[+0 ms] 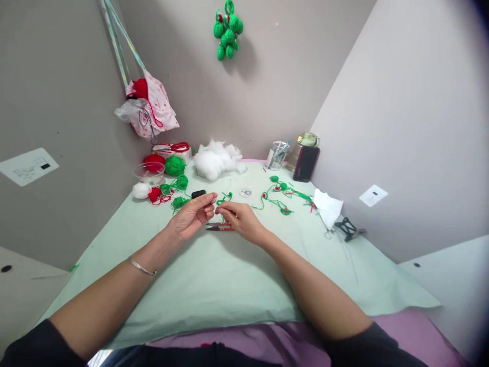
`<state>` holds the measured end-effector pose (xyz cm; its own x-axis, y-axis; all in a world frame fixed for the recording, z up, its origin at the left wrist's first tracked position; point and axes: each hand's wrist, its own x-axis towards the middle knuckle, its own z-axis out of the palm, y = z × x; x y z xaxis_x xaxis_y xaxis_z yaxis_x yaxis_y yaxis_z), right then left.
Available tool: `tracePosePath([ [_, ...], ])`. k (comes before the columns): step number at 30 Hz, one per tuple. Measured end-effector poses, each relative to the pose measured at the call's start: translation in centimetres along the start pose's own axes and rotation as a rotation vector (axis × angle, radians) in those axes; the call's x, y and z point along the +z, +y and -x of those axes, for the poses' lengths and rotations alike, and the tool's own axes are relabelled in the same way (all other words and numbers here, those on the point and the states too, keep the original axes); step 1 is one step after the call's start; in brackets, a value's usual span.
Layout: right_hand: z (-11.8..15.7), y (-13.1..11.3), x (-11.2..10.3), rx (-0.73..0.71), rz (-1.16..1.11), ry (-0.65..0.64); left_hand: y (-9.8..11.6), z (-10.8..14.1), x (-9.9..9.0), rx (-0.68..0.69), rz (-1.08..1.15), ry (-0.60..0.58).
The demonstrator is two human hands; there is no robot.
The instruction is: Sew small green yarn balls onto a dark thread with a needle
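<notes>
Pale green cloth covers the desk (244, 280) between grey walls (275, 66); the left hand (193, 214) and right hand (242, 219) pinch narrowly. What they grip is too small to tell.

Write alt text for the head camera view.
A person's left hand and right hand are held close together by red snips over a pale green cloth; anything between their fingertips is too small to tell. Beyond lie green yarn, red yarn, white stuffing and small crochet pieces. A green crochet cluster hangs at the wall.
</notes>
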<state>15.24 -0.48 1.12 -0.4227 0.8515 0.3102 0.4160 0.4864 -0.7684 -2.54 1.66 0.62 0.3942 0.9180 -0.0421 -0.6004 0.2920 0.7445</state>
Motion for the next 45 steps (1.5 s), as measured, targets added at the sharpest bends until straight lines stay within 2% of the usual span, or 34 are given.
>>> tracePosePath([
  [4, 0.1, 0.3, 0.3, -0.142, 0.174, -0.04, -0.6, -0.1, -0.2, 0.026, -0.137, 0.049],
  [6, 0.2, 0.3, 0.2, -0.168, 0.211, -0.066, -0.9, -0.1, -0.4, 0.049, -0.324, 0.094],
  [10, 0.2, -0.1, -0.9, -0.097, 0.209, -0.076, -1.3, 0.0, -0.9, 0.246, -0.853, 0.115],
  [12, 0.1, -0.1, -1.7, -0.04, 0.183, -0.067, -1.4, 0.1, -1.0, 0.331, -1.008, 0.063],
  [14, 0.1, -0.1, -2.3, 0.008, 0.139, -0.068, -1.4, 0.3, -1.1, 0.373, -1.07, 0.027],
  [22, -0.1, 0.4, -2.4, 0.05, 0.064, -0.113, -1.2, 0.0, -0.7, 0.313, -0.94, 0.132],
  [27, -0.1, 0.5, -2.2, 0.049, 0.054, -0.125, -1.1, 0.0, -0.5, 0.21, -0.845, 0.129],
  [31, -0.2, 0.5, -2.1, 0.057, 0.048, -0.141, -1.1, 0.0, -0.7, 0.178, -0.828, 0.157],
  [33, -0.2, 0.5, -2.1, 0.054, 0.045, -0.144, -1.1, 0.0, -0.7, 0.172, -0.82, 0.152],
  [39, -0.1, 0.4, -2.3, 0.055, -0.001, -0.146, -1.0, -0.1, -0.9, 0.163, -0.641, 0.017],
  [45, -0.3, 0.0, -3.2, 0.04, -0.043, -0.056, 0.5, -0.5, -1.3, 0.173, -0.592, 0.105],
])
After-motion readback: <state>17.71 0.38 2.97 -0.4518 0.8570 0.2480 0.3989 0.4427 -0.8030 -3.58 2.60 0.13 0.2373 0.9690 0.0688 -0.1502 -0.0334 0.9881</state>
